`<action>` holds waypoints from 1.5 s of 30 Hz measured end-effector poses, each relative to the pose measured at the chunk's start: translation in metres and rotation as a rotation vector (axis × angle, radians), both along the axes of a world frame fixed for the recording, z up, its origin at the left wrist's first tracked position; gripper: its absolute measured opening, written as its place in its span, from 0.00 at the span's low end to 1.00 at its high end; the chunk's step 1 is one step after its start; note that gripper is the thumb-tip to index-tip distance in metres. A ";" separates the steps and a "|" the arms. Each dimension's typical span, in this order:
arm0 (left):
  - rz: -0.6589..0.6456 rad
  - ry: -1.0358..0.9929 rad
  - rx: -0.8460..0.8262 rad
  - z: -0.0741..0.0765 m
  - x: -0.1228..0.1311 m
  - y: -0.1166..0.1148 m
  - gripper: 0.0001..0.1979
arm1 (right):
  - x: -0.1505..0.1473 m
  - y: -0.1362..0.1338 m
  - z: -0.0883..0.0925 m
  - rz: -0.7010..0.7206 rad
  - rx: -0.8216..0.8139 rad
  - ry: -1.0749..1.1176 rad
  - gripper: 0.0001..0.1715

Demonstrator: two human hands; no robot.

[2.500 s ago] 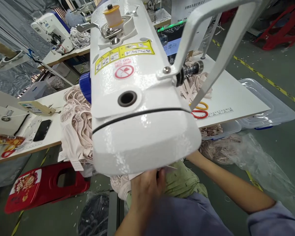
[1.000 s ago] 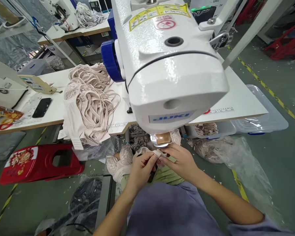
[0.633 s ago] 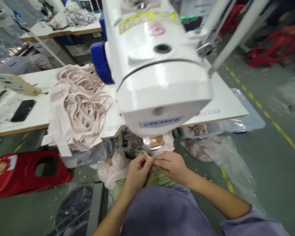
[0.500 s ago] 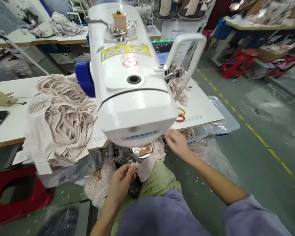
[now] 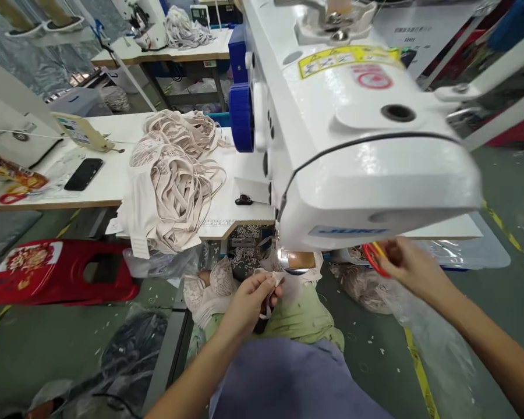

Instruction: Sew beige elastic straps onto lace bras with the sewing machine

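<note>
My left hand (image 5: 257, 297) pinches the edge of a beige lace bra (image 5: 291, 286) below the head of a white sewing machine (image 5: 375, 192). Part of that bra drapes over my lap, and the machine hides some of it. Out to the right, my right hand (image 5: 413, 267) is closed on scissors with red and yellow handles (image 5: 374, 259); their blades are hidden from view. More lace bra cups (image 5: 222, 279) hang to the left of my left hand.
A heap of beige bras and straps (image 5: 174, 180) lies on the white table (image 5: 218, 212) at left. Farther left are a black phone (image 5: 84, 174) and a snack packet (image 5: 13, 169). A red stool (image 5: 65, 270) stands below, and a clear plastic bin (image 5: 491, 250) at right.
The view has swung left and nearer the machine. My right hand has taken hold of the scissors, which lay on the table before. My left hand keeps its pinch on the bra.
</note>
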State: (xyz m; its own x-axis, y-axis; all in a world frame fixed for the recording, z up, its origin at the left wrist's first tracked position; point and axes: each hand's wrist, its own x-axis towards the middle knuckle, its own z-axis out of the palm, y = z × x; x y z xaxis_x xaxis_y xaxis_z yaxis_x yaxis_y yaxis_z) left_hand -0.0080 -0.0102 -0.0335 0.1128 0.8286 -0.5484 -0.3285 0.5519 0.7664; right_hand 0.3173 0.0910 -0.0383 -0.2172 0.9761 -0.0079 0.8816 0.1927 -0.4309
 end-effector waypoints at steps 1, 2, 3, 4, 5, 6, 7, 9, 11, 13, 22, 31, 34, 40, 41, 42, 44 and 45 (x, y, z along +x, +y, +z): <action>0.005 -0.022 -0.011 0.000 -0.001 0.000 0.24 | -0.002 -0.026 0.001 0.025 -0.083 0.106 0.10; 0.008 -0.033 -0.014 0.000 -0.001 0.001 0.24 | -0.006 -0.051 0.003 0.084 -0.170 0.175 0.14; 0.010 -0.033 -0.014 -0.001 0.000 0.001 0.24 | -0.012 -0.072 0.006 0.150 -0.201 0.209 0.18; 0.005 -0.028 -0.012 -0.001 0.001 0.001 0.24 | -0.020 -0.090 0.009 0.214 -0.204 0.236 0.22; -0.005 -0.021 -0.007 -0.001 0.002 0.002 0.24 | -0.029 -0.104 0.012 0.263 -0.206 0.239 0.23; -0.015 -0.015 -0.001 -0.002 0.003 0.002 0.23 | -0.038 -0.112 0.015 0.297 -0.177 0.234 0.22; -0.023 -0.010 0.005 -0.002 0.005 0.002 0.23 | -0.047 -0.117 0.016 0.316 -0.139 0.223 0.21; -0.034 0.004 0.023 -0.002 0.008 0.001 0.23 | -0.062 -0.117 0.016 0.333 -0.042 0.199 0.18; -0.046 0.044 0.046 -0.002 0.009 0.001 0.22 | -0.071 -0.111 0.013 0.357 0.038 0.184 0.17; -0.071 0.101 0.077 -0.002 0.010 0.000 0.21 | -0.077 -0.105 0.009 0.392 0.062 0.173 0.16; -0.113 0.218 0.101 -0.002 0.007 -0.002 0.17 | -0.073 -0.099 0.004 0.457 -0.063 0.217 0.15; -0.025 -0.013 -0.009 -0.007 0.001 -0.003 0.15 | -0.063 -0.107 0.008 0.239 -0.144 0.290 0.18; -0.023 -0.057 -0.026 -0.006 0.000 -0.003 0.18 | -0.070 -0.110 0.013 0.281 -0.179 0.305 0.21; 0.022 -0.038 -0.011 -0.007 -0.001 -0.006 0.26 | -0.088 -0.108 0.015 0.342 -0.196 0.316 0.23; 0.036 -0.030 -0.007 -0.007 -0.001 -0.007 0.27 | -0.091 -0.107 0.014 0.345 -0.203 0.320 0.22; 0.047 -0.015 0.003 -0.007 -0.001 -0.008 0.27 | -0.094 -0.106 0.014 0.346 -0.209 0.327 0.22; 0.051 0.052 0.047 -0.006 -0.001 -0.010 0.25 | -0.100 -0.103 0.012 0.343 -0.222 0.339 0.22; 0.044 0.102 0.076 -0.006 -0.001 -0.010 0.25 | -0.103 -0.101 0.011 0.337 -0.224 0.344 0.22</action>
